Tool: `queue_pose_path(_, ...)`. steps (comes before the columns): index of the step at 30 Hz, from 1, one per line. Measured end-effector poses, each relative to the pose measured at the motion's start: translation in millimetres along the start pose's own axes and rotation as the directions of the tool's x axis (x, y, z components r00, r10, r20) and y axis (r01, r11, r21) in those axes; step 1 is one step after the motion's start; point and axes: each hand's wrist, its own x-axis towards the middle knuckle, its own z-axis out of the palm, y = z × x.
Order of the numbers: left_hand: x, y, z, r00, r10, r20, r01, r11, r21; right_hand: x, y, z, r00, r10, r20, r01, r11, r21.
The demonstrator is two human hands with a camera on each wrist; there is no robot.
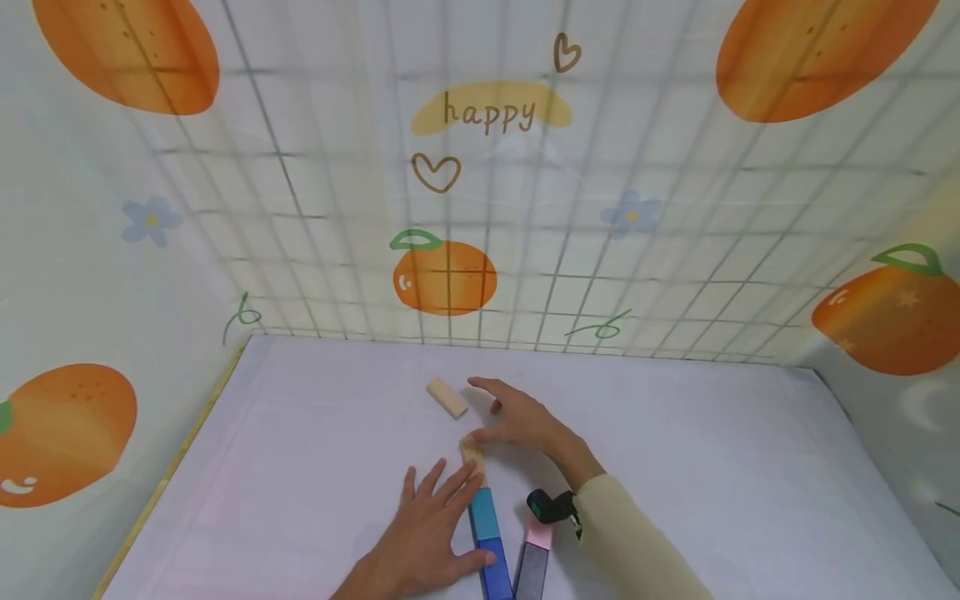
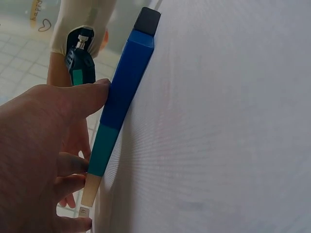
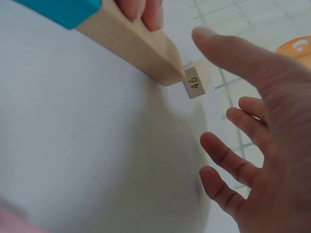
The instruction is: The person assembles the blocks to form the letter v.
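A line of blocks runs end to end across the white table: a dark blue block (image 1: 496, 575), a teal block (image 1: 483, 512) and a plain wooden block (image 1: 472, 452) at the far end. My left hand (image 1: 420, 537) lies along its left side with fingers spread, thumb at the blue block and fingertips on the wooden one. The right hand (image 1: 525, 421) stands beside the far end, fingers extended and thumb apart from them, its thumb tip close to the wooden block. Beyond lies a loose wooden block (image 1: 447, 398); in the right wrist view its end (image 3: 194, 83) reads 46.
Right of the line, a pink block (image 1: 538, 532) and a dark grey block (image 1: 532, 571) form another row, partly under the right wrist's camera (image 1: 553, 507). Fabric printed with oranges (image 1: 446, 277) hangs along the table's back edge and sides.
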Motion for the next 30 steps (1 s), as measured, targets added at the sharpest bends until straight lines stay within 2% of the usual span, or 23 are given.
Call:
queue_pose_path(12, -0.6, -0.1, 0.4, 1.000, 0.002, -0.003, -0.002, 1.000, -0.004, 8.8, -5, 4, 1.000, 0.029, 0.011, -0.029, 0.999, 0.016)
queue_pose_path(23, -1.2, -2.4, 1.4, 1.000, 0.007, -0.016, -0.007, 1.000, 0.006, 16.5, -6, 6, 0.999, 0.028, 0.019, -0.027, 1.000, -0.016)
queue_pose_path(30, -1.2, -1.0, 0.7, 1.000, 0.005, -0.007, -0.005, 1.000, 0.000, 17.4, -8, 7, 0.999, 0.027, 0.038, -0.027, 1.000, 0.005)
